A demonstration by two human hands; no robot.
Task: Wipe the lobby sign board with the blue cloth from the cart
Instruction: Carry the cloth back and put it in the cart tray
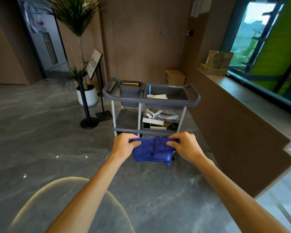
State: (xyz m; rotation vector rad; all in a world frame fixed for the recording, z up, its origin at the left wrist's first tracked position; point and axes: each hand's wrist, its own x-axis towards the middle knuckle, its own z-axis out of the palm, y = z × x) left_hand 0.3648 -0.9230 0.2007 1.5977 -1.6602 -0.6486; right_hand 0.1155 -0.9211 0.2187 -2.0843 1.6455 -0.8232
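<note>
Both hands, left hand (pixel 124 145) and right hand (pixel 186 145), pinched the blue cloth (pixel 152 152) taut. The cart (pixel 151 100) stood beyond; the sign board (pixel 95 63), lettering perhaps blurred, stood far left behind a stanchion (pixel 84 101).

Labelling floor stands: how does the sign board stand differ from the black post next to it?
The sign board stand has a square base and carries a tilted board; the black post has a round base and carries nothing visible. The post stands nearer the camera. Both are dark, thin and upright.
</note>
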